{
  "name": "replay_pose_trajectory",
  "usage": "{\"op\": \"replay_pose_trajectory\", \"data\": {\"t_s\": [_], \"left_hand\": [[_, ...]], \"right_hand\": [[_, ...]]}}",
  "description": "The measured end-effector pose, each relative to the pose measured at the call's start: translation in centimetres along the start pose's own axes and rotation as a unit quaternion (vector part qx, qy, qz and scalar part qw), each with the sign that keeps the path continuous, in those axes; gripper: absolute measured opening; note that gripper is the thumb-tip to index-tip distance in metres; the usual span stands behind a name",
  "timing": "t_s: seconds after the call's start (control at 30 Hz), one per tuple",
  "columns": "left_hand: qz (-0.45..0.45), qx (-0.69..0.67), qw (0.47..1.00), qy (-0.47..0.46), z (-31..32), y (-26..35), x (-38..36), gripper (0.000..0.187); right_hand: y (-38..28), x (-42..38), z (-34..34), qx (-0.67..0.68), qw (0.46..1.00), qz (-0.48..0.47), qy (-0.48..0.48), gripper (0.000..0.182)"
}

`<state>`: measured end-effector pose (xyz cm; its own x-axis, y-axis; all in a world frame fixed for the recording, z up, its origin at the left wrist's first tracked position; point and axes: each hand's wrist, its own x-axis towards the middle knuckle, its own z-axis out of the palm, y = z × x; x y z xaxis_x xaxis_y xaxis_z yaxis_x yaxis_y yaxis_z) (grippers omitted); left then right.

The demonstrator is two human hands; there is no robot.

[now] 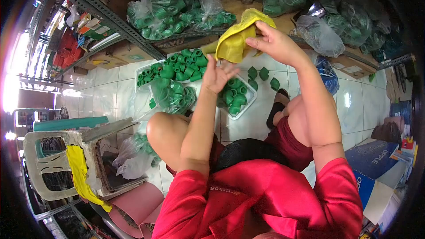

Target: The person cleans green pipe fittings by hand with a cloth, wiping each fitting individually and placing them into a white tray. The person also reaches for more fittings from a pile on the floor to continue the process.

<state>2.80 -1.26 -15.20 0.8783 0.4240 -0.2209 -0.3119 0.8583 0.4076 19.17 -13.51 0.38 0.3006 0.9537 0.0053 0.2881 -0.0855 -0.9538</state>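
A yellow cloth (pixel 237 44) hangs crumpled from my right hand (pixel 276 44), pinched between thumb and fingers in front of the lower shelf. My left hand (pixel 216 76) is open just below and left of the cloth, fingers spread and slightly blurred. Beneath my hands, green pipe fittings (pixel 188 64) lie heaped in a white tray on the floor. More green fittings (pixel 235 95) fill the near right end, by the tray's white rim (pixel 241 114). A clear plastic bag of green fittings (pixel 170 97) rests against the tray's near left side.
Several loose green fittings (pixel 264 74) lie on the tiled floor right of the tray. Bagged fittings (pixel 164 15) crowd the shelf ahead. At left stands a worn plastic chair (pixel 48 186) with another yellow cloth (pixel 79 168) draped on it. A blue box (pixel 369 157) sits at right.
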Motion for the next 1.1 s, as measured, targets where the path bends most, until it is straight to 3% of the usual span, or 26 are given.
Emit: {"op": "replay_pose_trajectory", "data": {"t_s": [0.03, 0.07, 0.17, 0.23, 0.27, 0.3, 0.37, 0.4, 0.43, 0.5, 0.53, 0.6, 0.63, 0.7, 0.73, 0.8, 0.83, 0.87, 0.9, 0.93, 0.97, 1.03, 1.07, 1.1], "left_hand": [[0.053, -0.054, 0.996, 0.037, -0.5, 0.5, 0.3, 0.038], [0.089, -0.022, 0.989, 0.113, -0.1, 1.4, 0.4, 0.030], [0.108, -0.002, 0.992, 0.072, 1.3, 2.3, -1.1, 0.035], [0.063, 0.085, 0.994, 0.038, 2.2, 1.8, -0.9, 0.046], [0.055, 0.137, 0.989, 0.017, 3.5, 0.9, -1.3, 0.051], [0.059, 0.255, 0.965, -0.022, 4.3, 0.1, -0.8, 0.054], [0.066, 0.481, 0.874, -0.031, 4.9, -0.9, -1.5, 0.059], [0.051, 0.520, 0.852, 0.032, 5.8, -1.5, -1.8, 0.055], [0.054, 0.520, 0.852, 0.031, 5.6, -1.4, -1.7, 0.055], [0.132, 0.694, 0.693, 0.147, 4.5, -1.1, -1.2, 0.036], [0.134, 0.693, 0.693, 0.147, 3.8, -0.6, -1.1, 0.036], [0.230, 0.732, 0.581, 0.271, 3.4, 1.3, -1.7, 0.021], [0.167, 0.626, 0.701, 0.298, 3.8, 2.5, -1.8, 0.016], [0.177, 0.455, 0.832, 0.262, 4.0, 4.4, -1.8, 0.023], [0.262, 0.411, 0.836, 0.253, 4.1, 4.9, -1.7, 0.020], [0.432, 0.311, 0.822, 0.203, 6.0, 6.4, -2.5, 0.019], [0.515, 0.258, 0.802, 0.161, 7.0, 7.4, -3.2, 0.021], [0.540, 0.246, 0.797, 0.114, 6.5, 8.5, -3.9, 0.027], [0.563, 0.234, 0.790, 0.065, 5.9, 9.3, -4.6, 0.034], [0.463, 0.048, 0.883, -0.067, 4.4, 8.9, -5.0, 0.047], [0.397, 0.039, 0.915, -0.063, 7.1, 8.4, -6.7, 0.061], [0.398, 0.047, 0.914, -0.059, 7.2, 8.4, -6.2, 0.060], [0.399, 0.056, 0.914, -0.054, 7.0, 8.8, -6.7, 0.060], [0.398, 0.064, 0.914, -0.047, 7.2, 7.6, -7.5, 0.060]], "right_hand": [[0.3, 0.0, -0.3, -0.040, 0.999, 0.005, -0.015, 0.046], [0.0, -0.1, -0.4, -0.079, 0.996, 0.011, -0.030, 0.044], [-1.1, -0.6, -0.3, -0.129, 0.990, 0.024, -0.059, 0.041], [0.1, -0.1, 0.3, -0.148, 0.988, 0.003, -0.047, 0.040], [0.5, -0.1, 0.6, -0.094, 0.995, 0.007, -0.026, 0.039], [1.0, 0.0, 0.9, -0.039, 0.999, 0.011, -0.007, 0.038], [1.9, 0.6, 0.9, -0.053, 0.999, -0.006, 0.001, 0.037], [1.7, 0.6, 0.9, -0.110, 0.994, -0.001, -0.003, 0.036], [1.4, 0.6, 0.9, -0.167, 0.986, 0.004, -0.006, 0.036], [0.2, 0.1, 0.2, -0.193, 0.981, 0.008, 0.000, 0.034], [0.1, 0.0, -0.3, -0.206, 0.978, 0.039, -0.008, 0.033], [-0.7, -0.6, -1.1, -0.299, 0.951, 0.078, -0.006, 0.038], [-0.7, -0.9, -1.1, -0.300, 0.951, 0.077, -0.006, 0.038], [-0.9, -1.4, -1.0, -0.283, 0.958, 0.040, 0.029, 0.044], [-1.0, -1.6, -0.8, -0.284, 0.958, 0.038, 0.029, 0.044], [-3.2, -2.7, 0.1, -0.205, 0.973, -0.107, -0.018, 0.050], [-4.8, -3.8, 0.5, -0.158, 0.978, -0.107, -0.079, 0.050], [-7.3, -5.0, 0.8, -0.109, 0.979, -0.106, -0.139, 0.051], [-10.0, -5.8, 0.8, -0.095, 0.966, -0.045, -0.236, 0.051], [-9.7, -5.7, 1.0, -0.063, 0.951, -0.059, -0.297, 0.051], [-9.3, -5.6, 1.2, -0.032, 0.931, -0.074, -0.357, 0.050], [-8.8, -3.6, 1.0, -0.080, 0.923, -0.035, -0.375, 0.043], [-5.0, -1.4, 0.9, -0.118, 0.928, -0.059, -0.348, 0.040], [-5.2, 0.3, 0.5, -0.144, 0.927, 0.080, -0.336, 0.039]]}}
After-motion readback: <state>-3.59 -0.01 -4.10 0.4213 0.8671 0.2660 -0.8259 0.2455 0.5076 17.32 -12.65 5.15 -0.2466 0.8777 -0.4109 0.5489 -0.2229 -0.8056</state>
